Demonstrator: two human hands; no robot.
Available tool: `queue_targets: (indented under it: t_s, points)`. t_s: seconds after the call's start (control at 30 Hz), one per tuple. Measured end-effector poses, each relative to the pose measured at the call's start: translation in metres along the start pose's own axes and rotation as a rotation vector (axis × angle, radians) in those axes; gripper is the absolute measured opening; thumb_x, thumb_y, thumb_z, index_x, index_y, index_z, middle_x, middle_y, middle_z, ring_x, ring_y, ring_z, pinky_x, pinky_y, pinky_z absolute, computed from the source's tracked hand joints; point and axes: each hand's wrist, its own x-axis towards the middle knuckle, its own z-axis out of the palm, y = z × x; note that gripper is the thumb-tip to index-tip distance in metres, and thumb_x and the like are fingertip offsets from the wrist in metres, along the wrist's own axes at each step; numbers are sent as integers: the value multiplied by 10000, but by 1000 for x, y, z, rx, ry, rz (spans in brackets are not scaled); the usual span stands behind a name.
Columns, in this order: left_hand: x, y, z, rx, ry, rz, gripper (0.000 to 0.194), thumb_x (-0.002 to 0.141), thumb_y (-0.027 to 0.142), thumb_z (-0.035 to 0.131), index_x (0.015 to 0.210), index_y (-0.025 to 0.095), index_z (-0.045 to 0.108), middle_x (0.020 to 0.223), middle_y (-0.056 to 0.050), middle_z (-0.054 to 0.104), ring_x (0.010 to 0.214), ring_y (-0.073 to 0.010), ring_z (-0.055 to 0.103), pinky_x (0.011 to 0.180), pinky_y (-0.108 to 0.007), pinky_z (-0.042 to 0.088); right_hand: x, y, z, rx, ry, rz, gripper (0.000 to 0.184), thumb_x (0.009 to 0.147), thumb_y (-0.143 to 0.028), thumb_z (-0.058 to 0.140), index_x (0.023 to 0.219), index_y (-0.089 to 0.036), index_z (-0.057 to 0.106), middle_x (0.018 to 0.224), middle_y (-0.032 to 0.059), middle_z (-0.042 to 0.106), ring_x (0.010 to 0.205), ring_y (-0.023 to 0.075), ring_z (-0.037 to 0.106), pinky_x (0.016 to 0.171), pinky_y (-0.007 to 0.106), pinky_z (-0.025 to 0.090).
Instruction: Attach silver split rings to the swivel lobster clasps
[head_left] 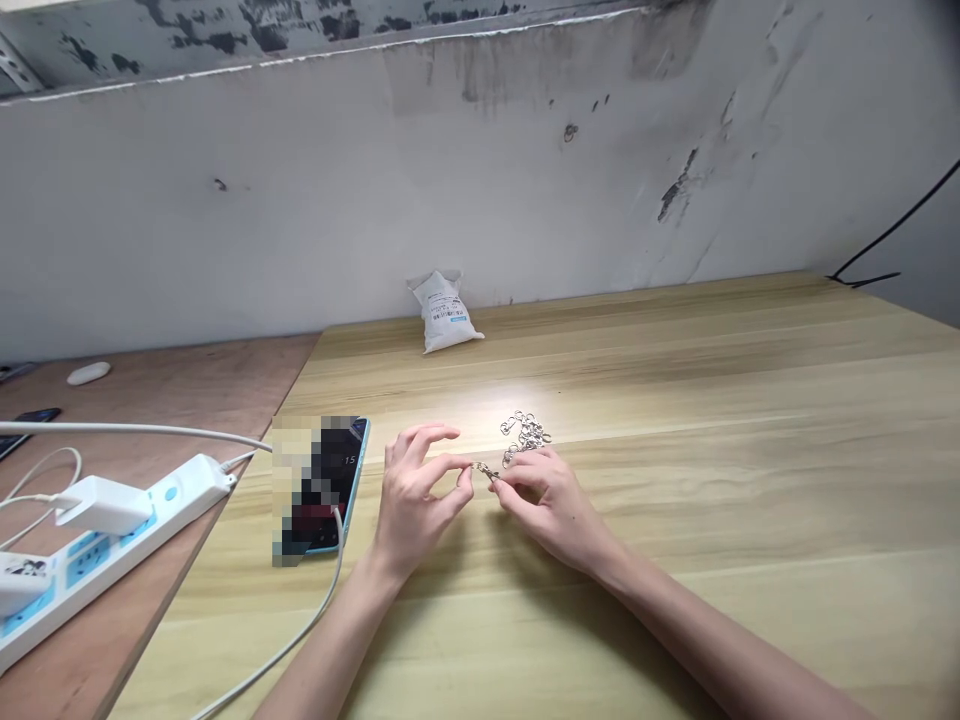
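Observation:
My left hand (417, 498) and my right hand (551, 503) meet over the light wooden table (675, 420). Between their fingertips both pinch a small metal clasp (486, 469). My left thumb and forefinger close on one end while the other fingers are raised. My right fingers are curled on the other end. Just beyond my right hand lies a small heap of silver metal rings and clasps (525, 433), touching its knuckles.
A phone (330, 483) on a white charging cable (300, 630) lies left of my hands. A white power strip (97, 545) with plugs sits on the darker table at left. A small white bag (444, 312) stands against the wall. A black cable (892, 235) runs at far right.

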Motion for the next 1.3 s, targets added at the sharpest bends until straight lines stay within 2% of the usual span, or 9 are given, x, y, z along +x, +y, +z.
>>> queue_targets:
  t_s: [0.27, 0.5, 0.67, 0.77, 0.87, 0.93, 1.1, 1.3]
  points:
    - [0, 4, -2, -47, 30, 88, 113, 813, 125, 657, 809, 229, 699, 1080, -52, 659, 1078, -255, 564, 937, -447, 417, -1, -1, 1, 71, -57, -14, 300, 885, -166, 532, 588, -183, 575, 622, -27, 567, 661, 130, 512, 769, 338, 363]
    - [1, 9, -3, -60, 78, 66, 118, 820, 141, 660, 797, 246, 711, 1253, -55, 592, 1280, -291, 445, 1033, -500, 361, -2, -5, 1, 124, -113, -14, 281, 881, -171, 527, 628, -204, 646, 661, -13, 600, 705, 149, 535, 785, 344, 385]
    - [0, 6, -1, 29, 43, -10, 120, 822, 157, 653, 801, 258, 715, 1318, -48, 567, 1331, -300, 410, 1063, -522, 319, 0, -2, -3, -100, 62, -131, 240, 872, -188, 538, 659, -203, 648, 692, 1, 608, 695, 153, 512, 843, 383, 370]
    - [-1, 7, 3, 84, 6, -45, 105, 817, 167, 650, 783, 250, 706, 1318, -54, 577, 1332, -308, 415, 1046, -517, 328, 2, 1, -6, -224, 165, -203, 179, 872, -177, 547, 781, -210, 699, 745, 8, 630, 698, 150, 519, 888, 406, 356]
    - [-4, 11, 7, 109, -17, -57, 101, 818, 167, 638, 763, 235, 688, 1300, -64, 592, 1326, -312, 424, 1043, -519, 325, 2, 1, -8, -269, 207, -258, 180, 879, -168, 557, 916, -231, 721, 774, 7, 643, 707, 150, 539, 906, 408, 358]
    - [-5, 13, 9, 104, -23, -61, 105, 820, 161, 628, 752, 225, 676, 1286, -70, 600, 1319, -313, 430, 1044, -523, 325, 2, 1, -8, -276, 207, -280, 186, 882, -162, 556, 931, -232, 722, 769, 5, 642, 697, 146, 545, 906, 404, 367]
    - [-4, 10, 7, -69, -63, -137, 92, 834, 182, 628, 794, 238, 689, 1278, -59, 589, 1326, -291, 409, 1068, -530, 341, 2, 2, -7, -233, 199, -278, 200, 882, -157, 566, 964, -244, 726, 771, 3, 641, 695, 143, 560, 888, 391, 386]
    - [-1, -2, 5, -384, -232, -311, 129, 882, 265, 600, 830, 238, 715, 1281, -73, 590, 1328, -276, 423, 1086, -543, 364, 2, 6, -8, -195, 178, -257, 227, 879, -156, 568, 990, -269, 731, 776, 5, 648, 698, 147, 575, 863, 385, 392]
